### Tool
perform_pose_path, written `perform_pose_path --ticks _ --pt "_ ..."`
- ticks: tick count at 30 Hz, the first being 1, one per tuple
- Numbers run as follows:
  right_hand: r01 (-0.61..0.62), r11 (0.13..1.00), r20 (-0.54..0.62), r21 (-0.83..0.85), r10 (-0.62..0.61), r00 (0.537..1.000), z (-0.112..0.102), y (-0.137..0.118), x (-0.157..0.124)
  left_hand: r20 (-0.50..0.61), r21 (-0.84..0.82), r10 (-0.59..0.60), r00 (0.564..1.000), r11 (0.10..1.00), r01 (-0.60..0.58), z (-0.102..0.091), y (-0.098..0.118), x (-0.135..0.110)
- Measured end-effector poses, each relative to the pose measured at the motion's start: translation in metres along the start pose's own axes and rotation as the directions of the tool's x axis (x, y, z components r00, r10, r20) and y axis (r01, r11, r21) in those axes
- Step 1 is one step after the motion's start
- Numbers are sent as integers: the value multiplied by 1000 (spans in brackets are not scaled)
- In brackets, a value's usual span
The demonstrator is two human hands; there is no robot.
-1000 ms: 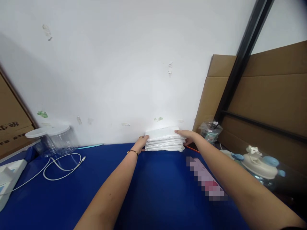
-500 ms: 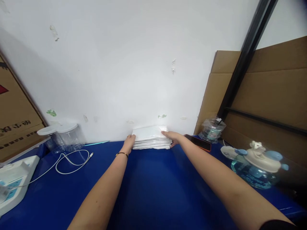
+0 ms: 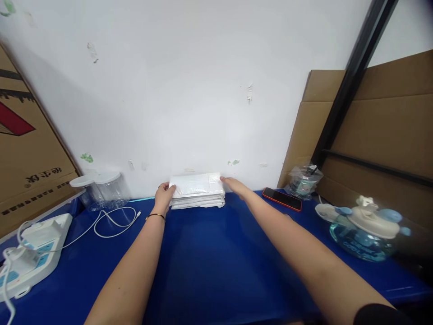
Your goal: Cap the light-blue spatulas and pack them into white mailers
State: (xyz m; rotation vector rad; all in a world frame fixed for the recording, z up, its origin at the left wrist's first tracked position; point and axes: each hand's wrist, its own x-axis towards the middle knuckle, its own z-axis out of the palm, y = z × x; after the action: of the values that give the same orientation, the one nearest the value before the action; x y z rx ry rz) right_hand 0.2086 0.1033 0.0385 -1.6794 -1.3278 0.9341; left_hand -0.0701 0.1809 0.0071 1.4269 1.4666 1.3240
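A stack of flat white packets (image 3: 198,190) rests on the blue tabletop (image 3: 216,253) against the white wall. My left hand (image 3: 164,194) grips the stack's left end, fingers curled over the top edge; it wears a ring and a thin bracelet. My right hand (image 3: 233,185) lies against the stack's right end with fingers stretched out flat.
A red-edged phone (image 3: 282,199) lies right of the stack, with a crumpled clear cup (image 3: 302,180) and a blue water jug (image 3: 363,230) beyond. Clear jars (image 3: 101,189), a white cable (image 3: 111,221) and a power strip (image 3: 30,253) sit left. Cardboard stands on both sides.
Both hands have slid the white stack leftward along the wall, uncovering the phone. The view has swung left too, bringing in the power strip and left cardboard box.
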Motion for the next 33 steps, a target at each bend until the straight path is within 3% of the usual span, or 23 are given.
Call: perform_pose_path --ticks 3,5,7,10,12,14,18,21,23,27,33 --pt "226 970 -24 91 -224 974 -9 1 -10 97 -303 58 994 953 -26 1 15 -13" --pt "374 919 -57 125 -369 928 -15 -1 -24 157 -475 143 977 878 -52 -4 26 -29" --pt "487 872 -115 55 -479 870 -23 -1 -46 186 -521 248 951 845 -118 -14 35 -49" --pt "621 767 -145 -158 -641 754 -35 15 -94 323 -426 352 879 883 -197 -36 37 -83" --pt "712 662 -35 -233 -738 674 -36 37 -127 473 -260 327 818 939 -225 -50 32 -104" --pt "742 599 133 -302 -744 655 -31 62 -154 607 -49 257 752 957 -287 -57 24 -121" --pt "718 468 357 -515 -645 676 -18 87 -181 713 248 174 679 844 -477 -48 17 -147" --pt "715 326 464 -618 -583 667 -19 81 -185 808 329 146 571 692 -643 -27 18 -159" --pt "695 296 490 -655 -534 689 -24 78 -186 847 385 78 526 593 -708 -14 16 -162" --pt "557 390 353 -733 -482 802 -35 92 -192 861 405 45 507 541 -737 -4 9 -163" --pt "426 627 81 -652 -501 862 -30 117 -211 847 404 115 520 498 -768 -4 18 -169"
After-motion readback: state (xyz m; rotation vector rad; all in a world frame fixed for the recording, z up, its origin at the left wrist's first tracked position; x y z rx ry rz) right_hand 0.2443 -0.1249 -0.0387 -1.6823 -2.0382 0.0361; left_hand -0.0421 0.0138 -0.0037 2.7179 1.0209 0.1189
